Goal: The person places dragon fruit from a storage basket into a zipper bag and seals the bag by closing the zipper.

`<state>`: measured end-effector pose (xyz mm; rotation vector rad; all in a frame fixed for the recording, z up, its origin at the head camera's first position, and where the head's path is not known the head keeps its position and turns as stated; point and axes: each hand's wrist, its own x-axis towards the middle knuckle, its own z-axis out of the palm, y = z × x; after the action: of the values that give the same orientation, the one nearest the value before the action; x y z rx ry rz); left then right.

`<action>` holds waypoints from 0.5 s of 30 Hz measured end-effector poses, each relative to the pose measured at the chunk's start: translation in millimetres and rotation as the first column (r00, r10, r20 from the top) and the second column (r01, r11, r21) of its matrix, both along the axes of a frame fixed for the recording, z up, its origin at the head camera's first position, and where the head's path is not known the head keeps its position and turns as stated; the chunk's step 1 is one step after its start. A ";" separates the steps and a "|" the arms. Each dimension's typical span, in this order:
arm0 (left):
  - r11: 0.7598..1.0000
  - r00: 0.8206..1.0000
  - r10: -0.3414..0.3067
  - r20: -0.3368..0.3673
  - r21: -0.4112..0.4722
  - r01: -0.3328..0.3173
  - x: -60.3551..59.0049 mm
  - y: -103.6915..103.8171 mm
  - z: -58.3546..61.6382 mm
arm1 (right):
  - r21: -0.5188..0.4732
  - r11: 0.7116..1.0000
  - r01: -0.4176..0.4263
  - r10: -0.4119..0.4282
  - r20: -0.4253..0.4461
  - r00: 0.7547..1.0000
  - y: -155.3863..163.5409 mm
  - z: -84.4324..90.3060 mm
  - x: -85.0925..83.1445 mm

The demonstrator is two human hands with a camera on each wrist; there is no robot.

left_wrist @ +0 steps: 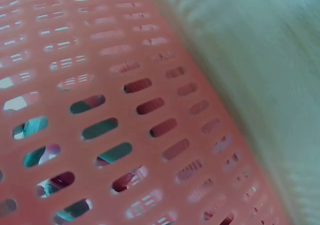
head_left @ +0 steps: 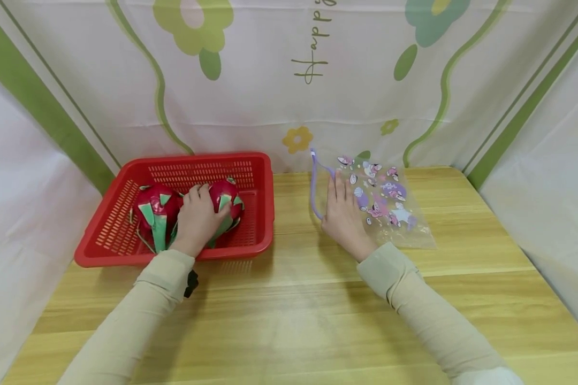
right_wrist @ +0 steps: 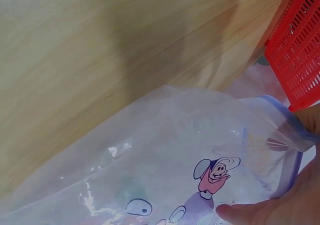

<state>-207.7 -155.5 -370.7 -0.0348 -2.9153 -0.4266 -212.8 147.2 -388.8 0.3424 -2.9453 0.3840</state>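
Observation:
Two red dragon fruits with green scales lie in a red plastic basket on the left of the table. My left hand [head_left: 197, 219] reaches over the basket's near rim, with fingers and thumb curled round the right dragon fruit [head_left: 223, 190]. The left dragon fruit [head_left: 158, 206] lies just beside that hand. On the right, my right hand [head_left: 345, 222] holds a clear zip bag [head_left: 390, 211] with pink and purple cartoon prints by its purple-edged mouth. In the right wrist view, the thumb [right_wrist: 250, 212] presses on the bag's outside while other fingers reach in at the mouth, which gapes partly.
The slotted red basket [head_left: 266, 214] has raised walls; one fills much of the left wrist view. Both basket and bag lie on a wooden table [head_left: 289, 321]. Behind hangs a white cloth [head_left: 270, 91] with printed flowers, and white cloth also hangs at both sides.

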 end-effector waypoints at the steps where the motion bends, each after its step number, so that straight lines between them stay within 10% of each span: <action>1: 1.000 1.000 0.018 0.013 0.013 -0.018 0.0 -0.3 -0.1 | 0.003 1.000 -0.003 0.003 -0.005 1.000 0.1 0.0 -0.1; 15: 0.999 0.991 0.026 0.128 0.042 -0.031 -0.7 -3.1 1.5 | -0.005 1.000 0.001 -0.001 0.000 1.000 1.5 1.1 -0.5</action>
<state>-208.4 -158.6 -369.2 0.0422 -3.0263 -0.5061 -213.3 148.7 -387.7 0.3399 -2.9440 0.3916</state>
